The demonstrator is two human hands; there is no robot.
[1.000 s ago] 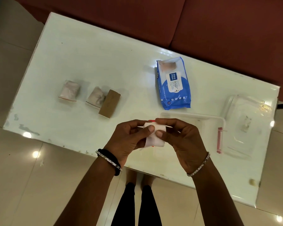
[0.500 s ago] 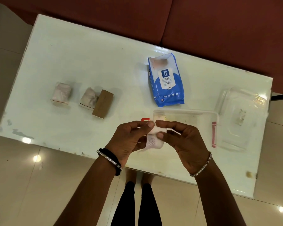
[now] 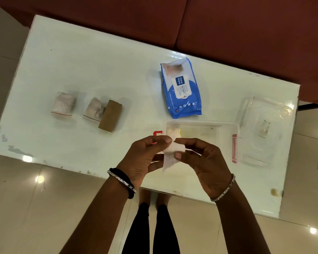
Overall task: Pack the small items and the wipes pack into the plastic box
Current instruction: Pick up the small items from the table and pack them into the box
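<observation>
Both the left hand (image 3: pixel 143 158) and right hand (image 3: pixel 204 162) pinch a white gauze roll (image 3: pixel 173 151) above the table's (image 3: pixel 99 61) near edge; the wipes pack (image 3: pixel 182 88) reads "mee mee", smaller print unreadable

head-worn view, steeply down, table (image 3: pixel 99 70) near

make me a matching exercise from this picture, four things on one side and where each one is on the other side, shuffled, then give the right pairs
Things
1. blue wet wipes pack
2. brown cardboard box
3. white gauze roll
4. clear plastic lid

Places
A. held between the left hand and the right hand
B. flat on the white table, to the right of the clear plastic box
C. touching a small zip bag on the table's left part
D. on the table just beyond the clear plastic box

Pairs: 1-D, 2-C, 3-A, 4-B
</observation>
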